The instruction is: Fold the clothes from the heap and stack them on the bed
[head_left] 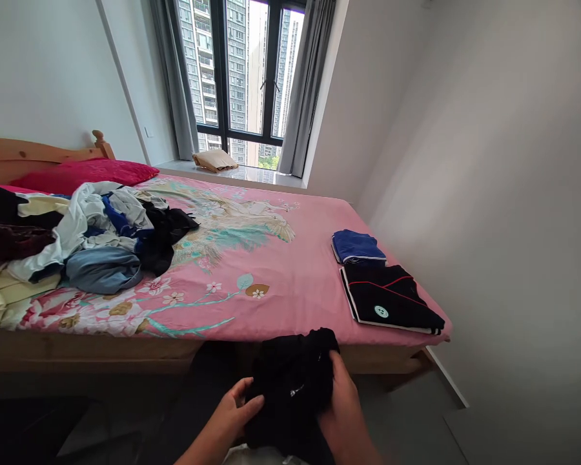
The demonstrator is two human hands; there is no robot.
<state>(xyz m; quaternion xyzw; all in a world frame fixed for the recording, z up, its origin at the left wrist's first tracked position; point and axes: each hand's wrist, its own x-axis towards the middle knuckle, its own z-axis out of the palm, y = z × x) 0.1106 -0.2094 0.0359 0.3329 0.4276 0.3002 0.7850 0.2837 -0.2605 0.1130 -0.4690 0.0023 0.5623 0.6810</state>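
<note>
A bunched black garment (290, 394) with a small white mark on its front hangs in front of the bed. My left hand (232, 410) grips its left edge, thumb on the near face and other fingers partly behind the cloth. On the opposite edge, my right hand (343, 402) is closed around the fabric, its fingertips hidden behind it. Folded black clothing (387, 298) with red lines and a round pale badge lies on the bed's right corner. Just beyond it is a folded blue garment stack (357, 247).
A loose heap of clothes (109, 219) covers the left of the pink floral bed sheet (290, 284). Red pillows (91, 173) lie by the wooden headboard (33, 150). A folded beige cloth (215, 160) sits on the window sill. A white wall (503, 213) stands to the right.
</note>
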